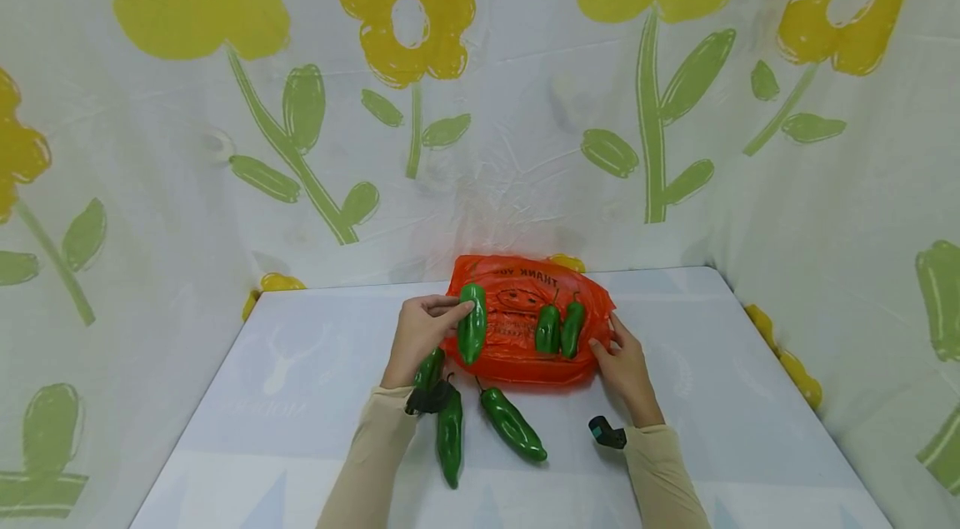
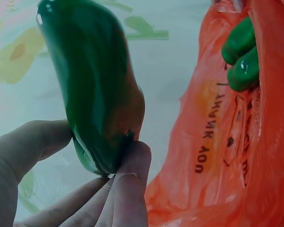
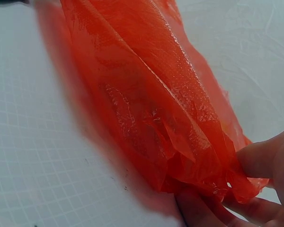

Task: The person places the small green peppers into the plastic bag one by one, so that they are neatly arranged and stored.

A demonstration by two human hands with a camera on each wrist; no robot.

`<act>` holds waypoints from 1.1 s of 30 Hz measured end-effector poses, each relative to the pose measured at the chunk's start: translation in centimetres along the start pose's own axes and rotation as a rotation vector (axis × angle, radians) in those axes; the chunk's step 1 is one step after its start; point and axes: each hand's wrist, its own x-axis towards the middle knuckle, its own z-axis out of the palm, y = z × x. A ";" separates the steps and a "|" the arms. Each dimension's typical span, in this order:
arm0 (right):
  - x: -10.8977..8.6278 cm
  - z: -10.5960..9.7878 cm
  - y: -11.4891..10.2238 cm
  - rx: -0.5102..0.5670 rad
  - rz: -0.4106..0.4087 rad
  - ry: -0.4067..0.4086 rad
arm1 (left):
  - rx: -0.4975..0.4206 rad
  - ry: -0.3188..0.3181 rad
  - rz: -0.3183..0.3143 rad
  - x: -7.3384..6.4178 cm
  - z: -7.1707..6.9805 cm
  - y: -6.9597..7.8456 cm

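Note:
My left hand point(image 1: 431, 329) pinches a glossy green pepper point(image 1: 472, 324) by one end, holding it over the left side of a red plastic bag point(image 1: 517, 371). In the left wrist view the held pepper point(image 2: 92, 80) is gripped between thumb and fingertips. The bag lies with its mouth spread, lettering showing on its inner side. Inside, toward the right, lie two green peppers point(image 1: 547, 329). At the bag's right edge my right hand point(image 1: 624, 364) grips the plastic; the right wrist view shows thumb and fingers closed on the crumpled film point(image 3: 213, 170).
On the white table point(image 1: 720, 396), just in front of the bag, lie several more peppers: one slanted pepper point(image 1: 513, 425), one upright-pointing pepper point(image 1: 450, 437), and one partly hidden pepper point(image 1: 429, 369) by the left wrist. A flower-print curtain point(image 1: 495, 179) hangs behind and along both sides.

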 end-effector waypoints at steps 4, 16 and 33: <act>0.1 0.0 0.1 -0.005 0.002 -0.001 | -0.010 -0.002 0.001 0.5 0.5 -0.1; 0.1 0.1 0.1 -0.001 -0.038 0.025 | -0.010 0.001 0.031 1.6 2.1 -0.1; 0.3 0.2 0.1 0.002 -0.004 0.019 | 0.067 -0.009 0.043 3.3 4.0 -0.1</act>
